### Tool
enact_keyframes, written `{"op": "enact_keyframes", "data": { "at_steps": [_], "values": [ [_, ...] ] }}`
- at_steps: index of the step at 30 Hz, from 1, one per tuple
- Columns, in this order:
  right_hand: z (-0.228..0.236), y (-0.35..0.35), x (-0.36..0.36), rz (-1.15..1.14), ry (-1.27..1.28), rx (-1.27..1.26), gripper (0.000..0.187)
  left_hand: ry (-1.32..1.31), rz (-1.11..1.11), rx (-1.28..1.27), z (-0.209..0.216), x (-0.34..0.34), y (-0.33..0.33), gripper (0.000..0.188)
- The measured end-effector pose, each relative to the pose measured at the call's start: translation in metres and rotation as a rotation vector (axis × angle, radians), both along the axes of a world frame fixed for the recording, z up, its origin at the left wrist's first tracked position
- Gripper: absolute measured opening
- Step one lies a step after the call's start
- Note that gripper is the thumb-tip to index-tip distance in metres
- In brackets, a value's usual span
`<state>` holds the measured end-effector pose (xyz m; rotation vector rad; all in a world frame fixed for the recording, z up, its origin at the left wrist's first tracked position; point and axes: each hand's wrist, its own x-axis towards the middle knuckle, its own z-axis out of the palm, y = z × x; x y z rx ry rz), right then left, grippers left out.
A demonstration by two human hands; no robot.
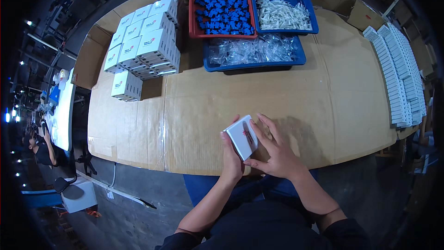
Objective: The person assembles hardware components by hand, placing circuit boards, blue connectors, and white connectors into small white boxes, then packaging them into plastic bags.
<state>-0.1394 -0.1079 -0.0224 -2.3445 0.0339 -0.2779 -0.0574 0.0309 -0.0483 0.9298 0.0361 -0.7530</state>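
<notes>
A small white box (239,140) with a red mark on its top face is held tilted just above the front edge of the table. My left hand (231,157) is closed round its left side, thumb along the edge. From the right, my right hand (276,153) takes the box between the thumb at its lower corner and the index finger at its upper edge; its other fingers stick out. The box looks closed, and its underside is hidden.
Stacked white boxes (147,41) stand at the back left of the cardboard-covered table (208,125). At the back sit a red tray (192,23) of blue parts, a blue tray (314,23) of white pieces and another blue tray (231,68) of clear bags. White units (400,76) line the right edge.
</notes>
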Motion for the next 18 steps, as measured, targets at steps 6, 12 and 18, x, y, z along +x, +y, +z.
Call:
{"op": "enact_keyframes", "data": {
  "at_steps": [6,12,18],
  "values": [
    [-0.004,-0.017,0.009,0.162,-0.303,-0.075,0.083,0.169,-0.250,0.081,0.028,-0.016,0.003,0.081],
    [-0.002,-0.015,0.020,0.316,-0.462,-0.003,0.072,0.186,-0.300,0.022,0.017,-0.019,0.013,0.082],
    [-0.002,-0.010,0.021,0.317,-0.480,0.015,0.073,0.167,-0.211,-0.024,0.022,-0.023,0.012,0.081]
  ]
}}
